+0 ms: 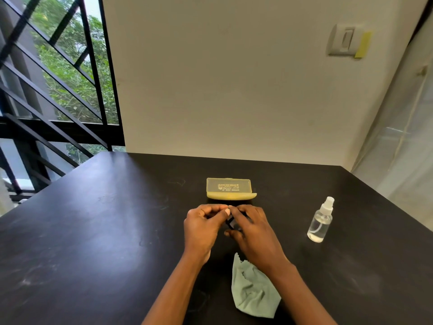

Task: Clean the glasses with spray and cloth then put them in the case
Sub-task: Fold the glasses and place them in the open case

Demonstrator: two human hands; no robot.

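My left hand (203, 225) and my right hand (250, 227) meet at the table's middle, fingers curled round the black glasses (230, 222). Only a thin piece of the dark frame shows between them; the lenses are hidden. Just beyond the hands lies the yellow case (229, 188), open, with its translucent lid standing up at the back. A clear spray bottle (320, 221) with a white nozzle stands upright to the right of my right hand. The pale green cloth (254, 292) lies crumpled near the front edge, partly under my right forearm.
The black table (93, 231) stretches wide to the left of the hands. A cream wall (234, 90) with a switch plate (344, 41) runs along the far edge. Black window bars (58, 102) stand at the left, a translucent curtain at the right.
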